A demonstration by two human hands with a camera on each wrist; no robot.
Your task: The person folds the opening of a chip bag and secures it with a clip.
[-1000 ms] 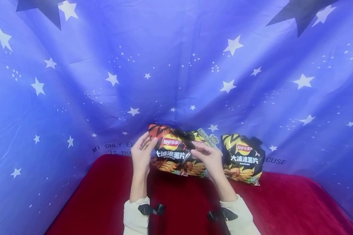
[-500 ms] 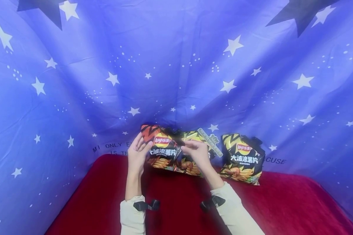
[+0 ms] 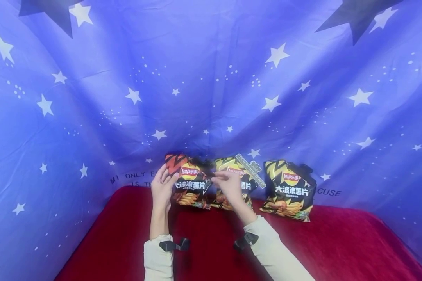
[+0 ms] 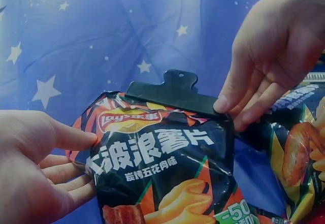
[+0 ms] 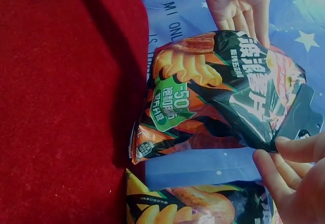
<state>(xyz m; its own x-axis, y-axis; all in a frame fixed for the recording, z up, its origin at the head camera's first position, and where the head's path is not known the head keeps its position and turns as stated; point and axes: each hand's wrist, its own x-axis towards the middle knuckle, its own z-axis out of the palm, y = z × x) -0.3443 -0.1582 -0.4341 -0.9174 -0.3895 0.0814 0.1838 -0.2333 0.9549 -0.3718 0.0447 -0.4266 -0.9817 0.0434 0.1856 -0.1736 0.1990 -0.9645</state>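
Both hands hold an orange-and-black Lay's chip bag (image 3: 189,191) upright at the back of the table. The left hand (image 3: 161,190) grips its left side, with thumb in front and fingers behind, as the left wrist view shows. A black bag clip (image 4: 165,98) spans the folded top of the bag. At the bag's upper right corner, the right hand (image 5: 299,178) pinches between thumb and fingers, the thumb touching the clip's end. A yellow-and-black chip bag (image 3: 246,187) stands just right of the held one, partly hidden by the right hand.
A silvery ruler-like clip (image 3: 250,170) slants across the middle bag's top. Another yellow-and-black chip bag (image 3: 286,191) with a black clip (image 3: 304,171) stands further right. The red cloth-covered table (image 3: 211,249) ends at a blue starry curtain (image 3: 211,78) behind the bags.
Both hands have moved left with the orange-and-black chip bag, and a gap now shows between it and the middle bag. The two yellow-and-black bags stay in place.
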